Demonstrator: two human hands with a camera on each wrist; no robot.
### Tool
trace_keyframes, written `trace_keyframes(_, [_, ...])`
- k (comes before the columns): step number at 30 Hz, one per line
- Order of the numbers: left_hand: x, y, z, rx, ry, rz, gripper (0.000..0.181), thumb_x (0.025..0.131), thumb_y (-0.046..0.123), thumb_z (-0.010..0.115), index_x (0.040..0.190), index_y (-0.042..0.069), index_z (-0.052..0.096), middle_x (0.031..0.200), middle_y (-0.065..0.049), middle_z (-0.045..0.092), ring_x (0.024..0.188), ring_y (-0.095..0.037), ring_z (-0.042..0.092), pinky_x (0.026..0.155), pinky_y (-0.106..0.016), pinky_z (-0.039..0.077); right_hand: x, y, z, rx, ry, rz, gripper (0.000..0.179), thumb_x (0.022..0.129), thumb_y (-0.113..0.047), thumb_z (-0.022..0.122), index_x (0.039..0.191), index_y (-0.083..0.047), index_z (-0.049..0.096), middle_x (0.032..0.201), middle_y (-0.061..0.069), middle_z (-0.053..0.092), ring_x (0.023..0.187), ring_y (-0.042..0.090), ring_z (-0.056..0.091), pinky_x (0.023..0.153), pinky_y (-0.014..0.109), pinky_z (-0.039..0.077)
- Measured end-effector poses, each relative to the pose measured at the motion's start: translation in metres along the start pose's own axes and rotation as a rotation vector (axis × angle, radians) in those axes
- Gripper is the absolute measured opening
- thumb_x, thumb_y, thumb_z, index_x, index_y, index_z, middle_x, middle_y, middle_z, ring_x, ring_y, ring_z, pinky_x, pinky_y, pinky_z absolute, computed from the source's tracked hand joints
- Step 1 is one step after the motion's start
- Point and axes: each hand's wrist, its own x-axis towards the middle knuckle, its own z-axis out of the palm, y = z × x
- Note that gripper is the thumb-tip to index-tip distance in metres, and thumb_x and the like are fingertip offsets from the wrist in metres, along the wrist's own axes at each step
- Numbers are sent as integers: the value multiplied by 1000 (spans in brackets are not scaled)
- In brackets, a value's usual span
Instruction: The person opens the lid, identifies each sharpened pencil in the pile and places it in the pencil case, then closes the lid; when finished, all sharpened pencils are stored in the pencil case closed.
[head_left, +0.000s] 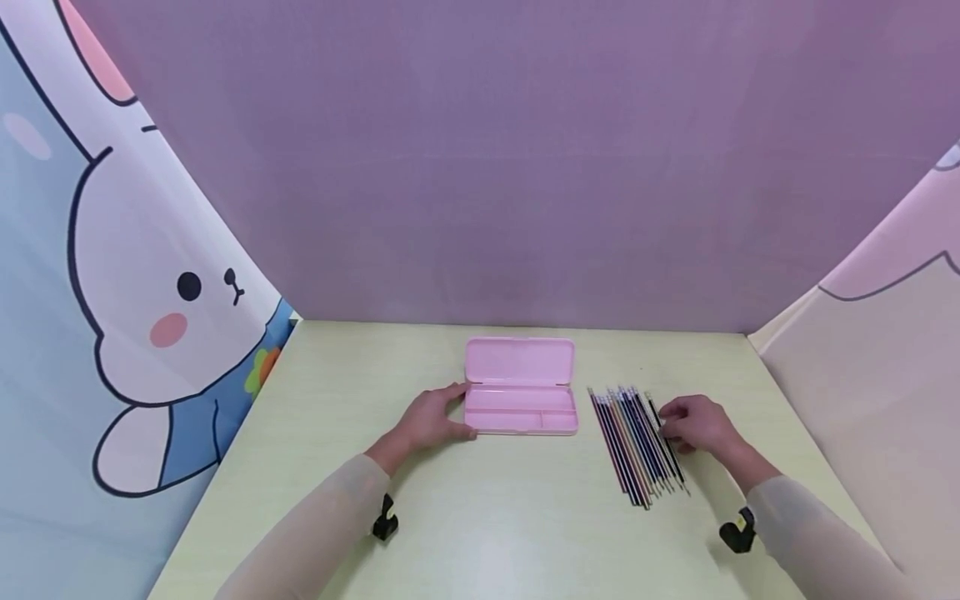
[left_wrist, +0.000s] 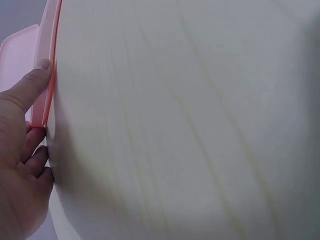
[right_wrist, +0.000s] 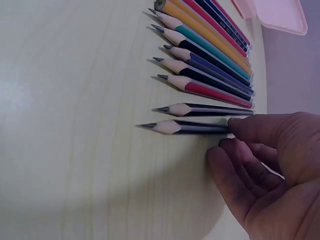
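Observation:
An open pink pencil case (head_left: 520,363) lies on the table with its lid folded back and its divided tray facing up. My left hand (head_left: 431,418) holds its left end, thumb along the front wall in the left wrist view and fingers round the corner. To the right of the case, a row of pencils (head_left: 628,446) lies side by side, in black, red, green, blue and yellow. At the row's right edge, my right hand (head_left: 697,423) pinches the end of the outermost black pencil (right_wrist: 195,128), whose sharpened tip points away from the hand in the right wrist view.
The pale wooden table (head_left: 480,517) ends at a purple backdrop (head_left: 510,183). A cloth printed with a rabbit (head_left: 172,242) hangs on the left, and another printed cloth (head_left: 877,400) on the right. Small black devices (head_left: 386,521) sit at both wrists.

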Motion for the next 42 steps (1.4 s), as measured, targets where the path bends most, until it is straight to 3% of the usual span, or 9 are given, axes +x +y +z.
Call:
trace_keyframes(10, [-2,-2,3,-5,6,5,99,76,46,90,158,19,42,158,-11,47,147,-35,43,120,-53,38,2,-3,2,-75,26,-15,34,89,-10,72,115,11,67,93,16,73,66,19,68,58,35,63])
trace_keyframes(15, [-2,-3,2,7,6,5,100,75,47,90,158,20,42,158,-12,46,146,-36,44,119,-54,38,3,-12,-6,-64,23,-57,32,92,-11,69,118,9,68,96,16,74,75,20,69,59,36,63])
trace_keyframes(26, [2,-4,0,16,6,-6,99,75,49,90,158,23,42,159,-11,45,147,-36,43,119,-54,39,23,-84,-14,-23,-50,-248,27,97,-13,68,120,1,71,103,15,72,91,30,72,68,45,65])
trace_keyframes(36, [6,0,-4,21,18,9,99,74,49,90,157,21,44,157,-10,48,145,-37,46,118,-54,40,58,-155,13,35,-191,-396,19,97,-8,70,114,-3,74,107,15,72,89,23,70,75,47,64])
trace_keyframes(42, [5,2,0,11,3,-9,98,75,48,90,157,23,43,158,-7,48,146,-35,45,119,-53,40,73,-176,35,97,-282,-419,19,96,-7,71,114,-6,75,109,12,73,89,24,70,77,43,64])
